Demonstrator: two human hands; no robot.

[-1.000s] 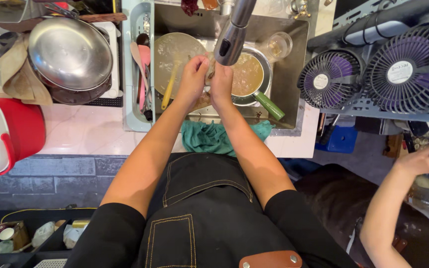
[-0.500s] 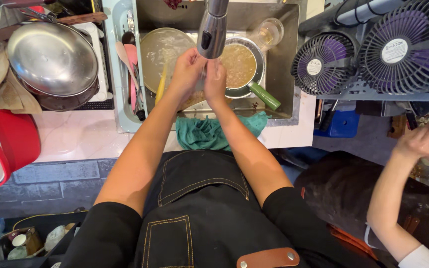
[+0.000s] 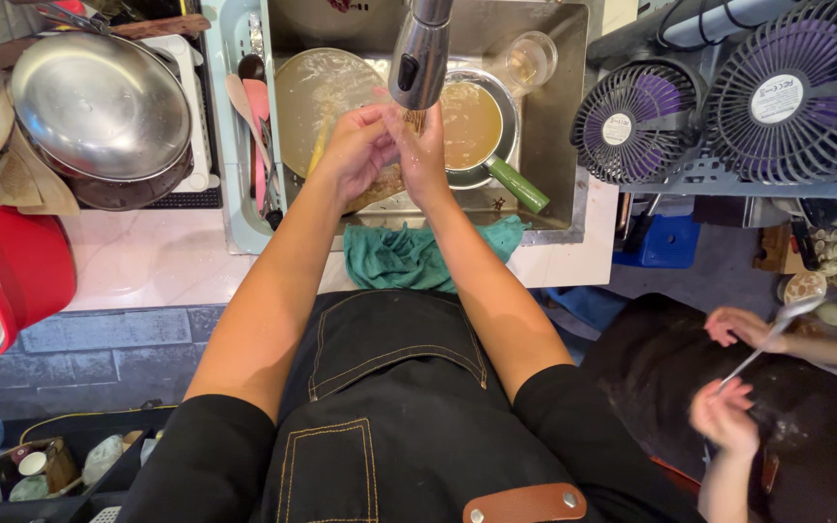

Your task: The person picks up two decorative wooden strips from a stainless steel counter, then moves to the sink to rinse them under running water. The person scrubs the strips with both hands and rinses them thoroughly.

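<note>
Both hands under the faucet (image 3: 419, 56) over the sink (image 3: 564, 116): left hand (image 3: 358, 150) and right hand (image 3: 420, 155) pressed together, fingers loosely curled, holding nothing I can see. Risk: splash reaching the fans (image 3: 719, 107) on the right (electrical), or knocking the full green-handled pan (image 3: 477, 126) just beside them.

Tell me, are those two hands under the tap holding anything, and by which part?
Nothing that shows: the left hand and right hand are pressed together under the faucet head, over the sink.
</note>
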